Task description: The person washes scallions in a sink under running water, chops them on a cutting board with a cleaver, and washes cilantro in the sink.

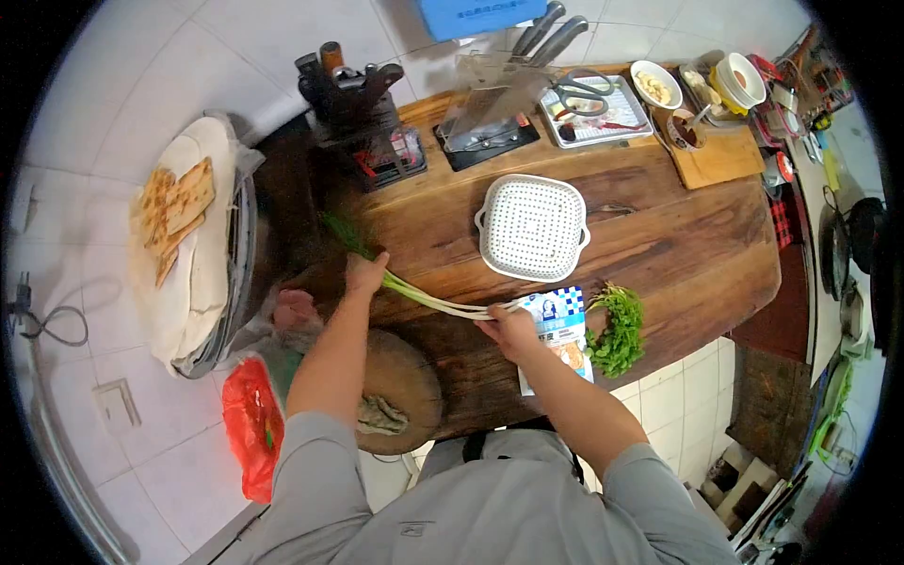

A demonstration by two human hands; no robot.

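Note:
A few long spring onions (428, 299) stretch between my two hands over the wooden table. My left hand (365, 273) is closed around them near the green leaves, which fan out beyond it. Their white ends are held in my right hand (511, 333), whose fingers are partly hidden. Just right of that hand lies a blue and white food packet (558, 325), with a bunch of leafy green herbs (619, 334) beside it. Beyond my hands sits a white square basket (532, 228) with a dotted bottom and two handles.
A round chopping board (419, 381) lies near my left forearm. Knife holders (372, 137) and a white tray (603, 115) with scissors (582, 92) line the back. Flatbread (179, 212) rests at left above a red bag (250, 428). Bowls (656, 85) stand back right.

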